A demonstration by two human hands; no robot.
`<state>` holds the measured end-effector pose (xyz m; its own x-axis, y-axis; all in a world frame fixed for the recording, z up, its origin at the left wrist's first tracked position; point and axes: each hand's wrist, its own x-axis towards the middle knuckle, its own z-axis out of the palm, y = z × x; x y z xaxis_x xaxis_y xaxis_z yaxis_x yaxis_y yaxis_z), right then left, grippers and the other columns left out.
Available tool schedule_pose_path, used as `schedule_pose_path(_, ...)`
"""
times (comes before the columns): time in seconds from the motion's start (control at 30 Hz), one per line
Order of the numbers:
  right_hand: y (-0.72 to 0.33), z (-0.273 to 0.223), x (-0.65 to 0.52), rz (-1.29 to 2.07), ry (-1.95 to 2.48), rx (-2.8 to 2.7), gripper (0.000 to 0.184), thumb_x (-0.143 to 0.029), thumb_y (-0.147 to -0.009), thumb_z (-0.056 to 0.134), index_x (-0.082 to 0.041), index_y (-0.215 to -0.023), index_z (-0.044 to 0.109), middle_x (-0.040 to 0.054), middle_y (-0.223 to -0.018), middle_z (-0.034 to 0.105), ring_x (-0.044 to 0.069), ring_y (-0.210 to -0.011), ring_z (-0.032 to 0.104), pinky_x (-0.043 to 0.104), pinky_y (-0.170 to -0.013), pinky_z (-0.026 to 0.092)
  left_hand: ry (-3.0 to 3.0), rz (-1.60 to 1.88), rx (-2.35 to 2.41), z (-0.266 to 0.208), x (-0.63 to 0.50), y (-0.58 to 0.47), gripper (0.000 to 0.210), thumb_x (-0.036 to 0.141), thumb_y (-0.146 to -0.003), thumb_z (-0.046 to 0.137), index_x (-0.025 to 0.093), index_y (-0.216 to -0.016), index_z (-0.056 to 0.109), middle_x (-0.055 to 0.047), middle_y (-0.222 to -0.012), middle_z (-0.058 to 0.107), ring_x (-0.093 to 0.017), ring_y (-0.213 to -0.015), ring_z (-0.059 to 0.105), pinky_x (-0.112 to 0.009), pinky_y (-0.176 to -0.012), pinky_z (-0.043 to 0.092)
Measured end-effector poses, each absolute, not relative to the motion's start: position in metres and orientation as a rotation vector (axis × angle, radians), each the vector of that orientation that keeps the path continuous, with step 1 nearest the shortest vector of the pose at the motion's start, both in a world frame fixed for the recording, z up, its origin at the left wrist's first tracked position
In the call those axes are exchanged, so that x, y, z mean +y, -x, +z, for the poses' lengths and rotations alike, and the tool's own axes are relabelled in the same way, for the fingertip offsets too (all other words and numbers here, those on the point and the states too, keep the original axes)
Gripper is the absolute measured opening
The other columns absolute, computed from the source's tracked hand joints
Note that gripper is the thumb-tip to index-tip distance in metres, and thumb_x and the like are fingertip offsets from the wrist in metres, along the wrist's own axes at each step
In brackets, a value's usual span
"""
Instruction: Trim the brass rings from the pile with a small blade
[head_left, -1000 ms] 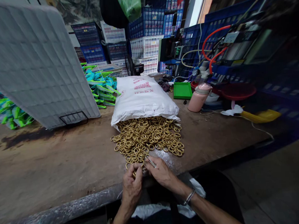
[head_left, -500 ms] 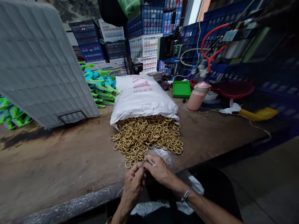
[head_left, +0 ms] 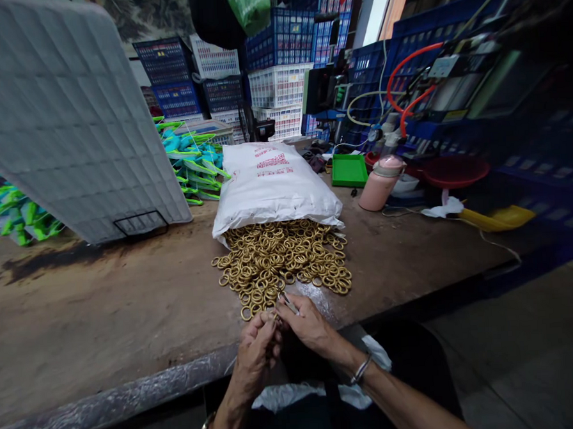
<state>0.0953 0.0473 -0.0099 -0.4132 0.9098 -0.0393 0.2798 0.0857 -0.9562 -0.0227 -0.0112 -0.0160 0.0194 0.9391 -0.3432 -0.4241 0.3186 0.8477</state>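
My left hand [head_left: 259, 344] is closed in a pinch on a gold ring, of which only a small edge shows between the fingertips. Closed around a small silvery blade-like tool [head_left: 290, 305], my right hand [head_left: 306, 325] meets the left one at the fingertips. Its exact kind is hard to make out. Both hands are just over the table's front edge. A pile of gold rings [head_left: 274, 260] lies right beyond them, spilling from the open mouth of a white sack [head_left: 275, 183] with red print.
A grey ribbed panel [head_left: 70, 123] leans at the left, with green and blue plastic pieces [head_left: 195, 161] behind it. On the right of the wooden table [head_left: 128, 312] stand a pink bottle [head_left: 381, 184], a green tray [head_left: 349, 171] and a yellow scoop-like piece [head_left: 502, 219]. Stacked crates [head_left: 280, 87] fill the back.
Both hands stay together in nearly the same place. The fingers shift slightly, and the tool in my right hand is tilted a little differently.
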Motion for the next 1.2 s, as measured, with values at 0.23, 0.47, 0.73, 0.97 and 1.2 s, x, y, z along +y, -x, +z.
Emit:
schedule_pose_path(0.23, -0.1, -0.013, 0.047, 1.049, 1.299, -1.98, 0.022, -0.025, -0.081, 0.038, -0.018, -0.061, 0.042, -0.0028, -0.056, 0.043, 0.01, -0.054, 0.037, 0.022, -0.052, 0.028, -0.63, 1.191, 1.127, -0.016, -0.011, 0.025, 0.033, 0.048, -0.07, 0.059, 0.019, -0.073, 0.044, 0.006, -0.058, 0.05, -0.003, -0.039, 0.038, -0.014, -0.034, 0.022)
schedule_pose_path(0.47, -0.105, -0.006, 0.037, 0.867, 1.254, -2.336, 0.016, -0.005, -0.062, 0.039, -0.018, -0.068, 0.046, -0.0013, -0.059, 0.047, 0.011, -0.054, 0.037, 0.023, -0.052, 0.022, -0.814, 1.186, 1.2, -0.017, -0.011, 0.027, 0.036, 0.053, -0.071, 0.054, 0.018, -0.072, 0.046, 0.009, -0.045, 0.041, -0.003, -0.034, 0.029, -0.015, -0.034, 0.021)
schedule_pose_path(0.73, -0.107, -0.008, 0.034, 0.66, 1.352, -2.476, 0.032, -0.006, -0.059, 0.037, -0.019, -0.085, 0.049, 0.0005, -0.067, 0.053, 0.014, -0.06, 0.042, 0.026, -0.057, 0.022, -0.93, 1.212, 1.302, -0.014, -0.009, 0.027, 0.036, 0.052, -0.069, 0.055, 0.017, -0.068, 0.049, 0.008, -0.045, 0.042, -0.005, -0.037, 0.032, -0.017, -0.038, 0.025)
schedule_pose_path(0.97, -0.106, -0.011, 0.034, 0.601, 1.385, -2.5, 0.031, -0.006, -0.062, 0.037, -0.018, -0.088, 0.049, 0.0021, -0.075, 0.057, 0.014, -0.066, 0.047, 0.026, -0.06, 0.024, -1.046, 1.23, 1.344, -0.018, -0.01, 0.028, 0.026, 0.041, -0.075, 0.051, 0.017, -0.067, 0.049, 0.007, -0.047, 0.042, -0.007, -0.042, 0.034, -0.019, -0.043, 0.028)
schedule_pose_path(1.2, -0.106, -0.006, 0.038, 0.79, 1.267, -2.544, 0.03, -0.006, -0.063, 0.039, -0.018, -0.087, 0.051, 0.002, -0.072, 0.058, 0.013, -0.062, 0.047, 0.024, -0.057, 0.026, -1.092, 1.234, 1.294, -0.026, -0.011, 0.029, 0.027, 0.042, -0.077, 0.05, 0.018, -0.067, 0.047, 0.006, -0.051, 0.041, -0.008, -0.045, 0.035, -0.02, -0.046, 0.029)
